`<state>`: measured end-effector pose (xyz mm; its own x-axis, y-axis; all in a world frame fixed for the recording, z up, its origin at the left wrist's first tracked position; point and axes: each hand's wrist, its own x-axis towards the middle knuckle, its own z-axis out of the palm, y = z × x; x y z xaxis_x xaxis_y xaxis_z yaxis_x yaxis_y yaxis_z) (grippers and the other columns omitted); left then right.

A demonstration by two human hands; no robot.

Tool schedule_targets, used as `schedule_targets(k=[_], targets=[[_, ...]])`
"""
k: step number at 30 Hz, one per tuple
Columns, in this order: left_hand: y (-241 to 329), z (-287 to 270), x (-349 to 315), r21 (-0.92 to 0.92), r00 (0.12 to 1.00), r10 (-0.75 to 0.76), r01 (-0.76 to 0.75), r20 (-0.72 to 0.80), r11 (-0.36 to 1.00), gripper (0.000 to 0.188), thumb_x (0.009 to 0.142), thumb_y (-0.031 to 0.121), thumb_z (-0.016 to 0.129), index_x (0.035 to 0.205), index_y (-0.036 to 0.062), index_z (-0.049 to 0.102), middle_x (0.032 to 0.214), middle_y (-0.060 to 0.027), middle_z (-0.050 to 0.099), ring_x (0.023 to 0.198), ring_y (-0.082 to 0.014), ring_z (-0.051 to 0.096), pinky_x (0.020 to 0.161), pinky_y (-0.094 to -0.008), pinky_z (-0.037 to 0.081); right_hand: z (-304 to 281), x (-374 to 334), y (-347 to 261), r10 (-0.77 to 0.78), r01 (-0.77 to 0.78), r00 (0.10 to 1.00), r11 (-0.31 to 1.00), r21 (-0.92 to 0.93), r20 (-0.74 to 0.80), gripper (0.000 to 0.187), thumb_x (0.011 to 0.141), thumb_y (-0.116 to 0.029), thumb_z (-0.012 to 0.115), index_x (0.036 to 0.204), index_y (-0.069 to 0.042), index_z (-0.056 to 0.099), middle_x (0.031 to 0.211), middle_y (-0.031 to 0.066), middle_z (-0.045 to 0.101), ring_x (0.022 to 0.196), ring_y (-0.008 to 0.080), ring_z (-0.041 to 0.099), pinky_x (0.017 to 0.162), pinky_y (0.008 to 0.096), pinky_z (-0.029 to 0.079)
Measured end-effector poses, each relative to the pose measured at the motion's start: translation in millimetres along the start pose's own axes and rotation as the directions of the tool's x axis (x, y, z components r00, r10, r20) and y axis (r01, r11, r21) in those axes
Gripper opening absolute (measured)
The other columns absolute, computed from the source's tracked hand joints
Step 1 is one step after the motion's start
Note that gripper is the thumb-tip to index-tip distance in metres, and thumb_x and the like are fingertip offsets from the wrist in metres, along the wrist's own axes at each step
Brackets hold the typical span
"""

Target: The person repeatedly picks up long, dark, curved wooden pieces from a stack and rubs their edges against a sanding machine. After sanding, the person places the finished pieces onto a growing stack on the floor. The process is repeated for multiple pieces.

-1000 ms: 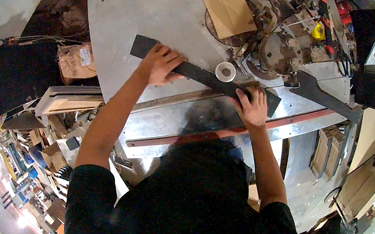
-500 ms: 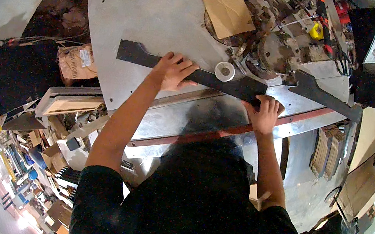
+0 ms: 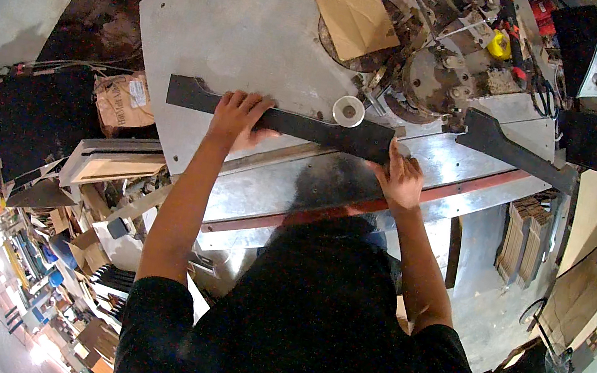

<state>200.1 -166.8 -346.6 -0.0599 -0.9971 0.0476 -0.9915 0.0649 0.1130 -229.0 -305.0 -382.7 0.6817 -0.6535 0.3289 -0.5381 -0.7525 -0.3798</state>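
A long, dark, flat board with a stepped outline (image 3: pixel 304 126) lies across the pale metal worktable (image 3: pixel 237 28). My left hand (image 3: pixel 235 116) is closed over its left half, fingers across the top face and thumb toward the near edge. At the board's right end, my right hand (image 3: pixel 403 180) has its index finger and thumb against the corner. The board's far edge curves around a small white round guide (image 3: pixel 348 112) and appears to touch it. A second dark board of similar shape (image 3: pixel 511 151) rests on the table to the right.
Behind the guide stands greasy machinery (image 3: pixel 436 79) with a brown cardboard piece (image 3: pixel 356 20) on it. Tools and a yellow tape measure (image 3: pixel 500 45) lie at the far right. A red-brown strip (image 3: pixel 462 190) edges the near side. Stacked brown slats (image 3: pixel 524 238) are at right.
Both hands have moved left with the board, so its right end now sits closer to the white guide. My right index finger has straightened along the board's end.
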Motion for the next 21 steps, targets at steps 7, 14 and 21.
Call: schedule_targets(k=[7,14,21], targets=[[-31.5,-26.0,-62.6,0.004,0.966,-0.258,0.258,0.000,0.966,0.070,0.083,0.048,0.092,0.145,0.0243,0.069,0.141,-0.0048,0.067,0.137,-0.0345,0.060,0.122,-0.0567,0.043,8.7,2.0,-21.2,-0.019,0.018,1.000,1.000,-0.016,-0.016,0.091,0.088,-0.046,0.093,0.154,0.008,0.060,0.084,0.0093,0.072,0.068,0.0265,0.068,0.068,0.0394,0.060],[-47.6,-31.8,-99.5,-0.019,0.946,-0.325,0.325,-0.001,0.945,0.072,0.087,0.046,0.090,0.149,0.0226,0.066,0.142,-0.0093,0.066,0.140,-0.0387,0.058,0.123,-0.0590,0.046,20.2,11.6,-52.5,0.103,-0.102,0.994,0.994,0.043,-0.020,0.075,0.090,-0.045,0.092,0.144,-0.001,0.064,0.094,0.0091,0.080,0.073,0.0279,0.075,0.072,0.0422,0.062],[-68.4,-38.1,-152.4,-0.122,0.935,-0.342,0.353,0.098,0.928,0.075,0.086,0.051,0.089,0.152,0.0240,0.065,0.145,-0.0084,0.065,0.140,-0.0389,0.057,0.120,-0.0592,0.048,50.0,-4.3,-77.9,0.312,-0.314,0.947,0.950,-0.008,-0.070,0.045,0.093,-0.033,0.090,0.122,-0.009,0.066,0.091,0.0098,0.080,0.077,0.0324,0.078,0.073,0.0454,0.062]])
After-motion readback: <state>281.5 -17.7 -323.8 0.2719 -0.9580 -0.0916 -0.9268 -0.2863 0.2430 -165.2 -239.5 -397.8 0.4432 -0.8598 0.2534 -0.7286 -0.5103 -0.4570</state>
